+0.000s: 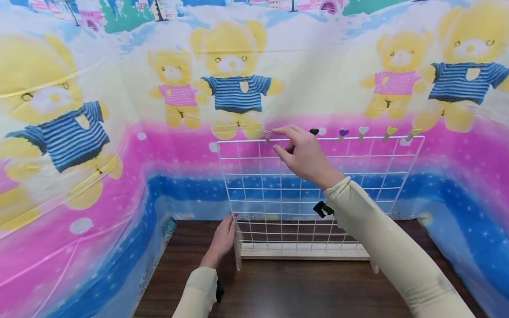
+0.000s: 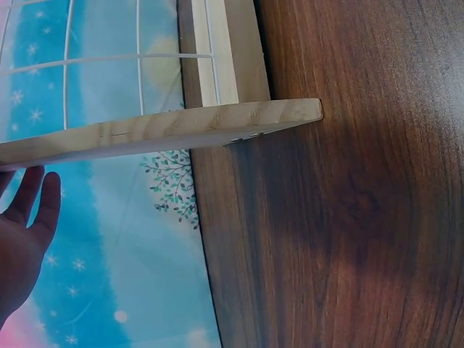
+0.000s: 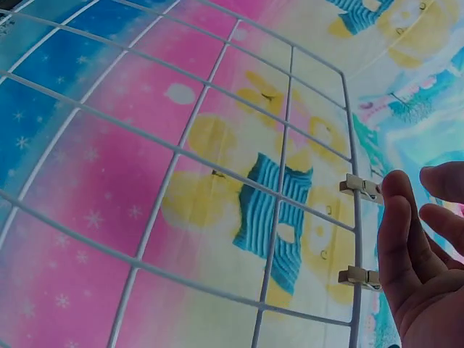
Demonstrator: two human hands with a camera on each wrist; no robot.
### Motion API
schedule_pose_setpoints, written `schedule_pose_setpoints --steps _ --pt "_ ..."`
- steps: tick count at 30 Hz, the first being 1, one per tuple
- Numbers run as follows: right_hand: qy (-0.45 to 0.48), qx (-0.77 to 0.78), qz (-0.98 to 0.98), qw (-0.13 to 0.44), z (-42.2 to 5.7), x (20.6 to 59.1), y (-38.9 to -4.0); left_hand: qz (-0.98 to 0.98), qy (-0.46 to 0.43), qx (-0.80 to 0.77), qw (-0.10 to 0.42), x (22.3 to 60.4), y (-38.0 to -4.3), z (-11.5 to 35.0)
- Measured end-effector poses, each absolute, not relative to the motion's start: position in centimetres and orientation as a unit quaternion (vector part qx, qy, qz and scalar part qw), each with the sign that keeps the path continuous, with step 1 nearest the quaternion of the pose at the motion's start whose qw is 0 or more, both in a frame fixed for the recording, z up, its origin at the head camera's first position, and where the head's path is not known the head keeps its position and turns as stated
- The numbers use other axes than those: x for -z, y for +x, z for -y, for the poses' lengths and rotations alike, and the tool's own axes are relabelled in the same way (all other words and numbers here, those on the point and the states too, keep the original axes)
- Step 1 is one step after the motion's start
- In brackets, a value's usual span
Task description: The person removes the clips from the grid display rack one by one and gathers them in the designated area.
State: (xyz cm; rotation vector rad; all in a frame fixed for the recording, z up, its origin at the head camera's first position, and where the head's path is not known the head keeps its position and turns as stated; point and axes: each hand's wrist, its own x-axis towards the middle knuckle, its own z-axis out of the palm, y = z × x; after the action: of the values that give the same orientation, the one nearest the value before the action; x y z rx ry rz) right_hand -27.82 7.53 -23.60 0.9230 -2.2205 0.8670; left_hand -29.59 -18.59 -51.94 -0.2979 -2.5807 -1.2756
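Bear-printed cloth fills the upper frame. I rest the left hand, fingers extended, against the wood-legged white wire rack at centre, likely steadying it; the right hand, fingertips parted, nears its pale heart-topped wooden clip.

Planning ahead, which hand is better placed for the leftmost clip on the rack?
Probably the right hand: it's up beside that clip, while the left hand is low, by the wooden leg.
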Motion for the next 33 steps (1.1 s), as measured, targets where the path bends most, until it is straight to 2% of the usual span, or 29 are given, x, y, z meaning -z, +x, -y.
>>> schedule_pose_setpoints --steps 14,27,33 --pt "0.294 -0.350 0.869 0.190 -5.5 22.0 -29.5 0.888 -0.103 0.431 0.124 51.9 -29.6 18.5" --pt "0.265 -0.392 0.867 0.157 -5.3 22.4 -29.9 0.888 -0.104 0.431 0.125 51.7 -29.4 18.5" --pt "0.261 -0.408 0.858 0.169 -5.2 22.5 -30.0 0.887 -0.098 0.438 0.112 51.7 -29.4 18.6"
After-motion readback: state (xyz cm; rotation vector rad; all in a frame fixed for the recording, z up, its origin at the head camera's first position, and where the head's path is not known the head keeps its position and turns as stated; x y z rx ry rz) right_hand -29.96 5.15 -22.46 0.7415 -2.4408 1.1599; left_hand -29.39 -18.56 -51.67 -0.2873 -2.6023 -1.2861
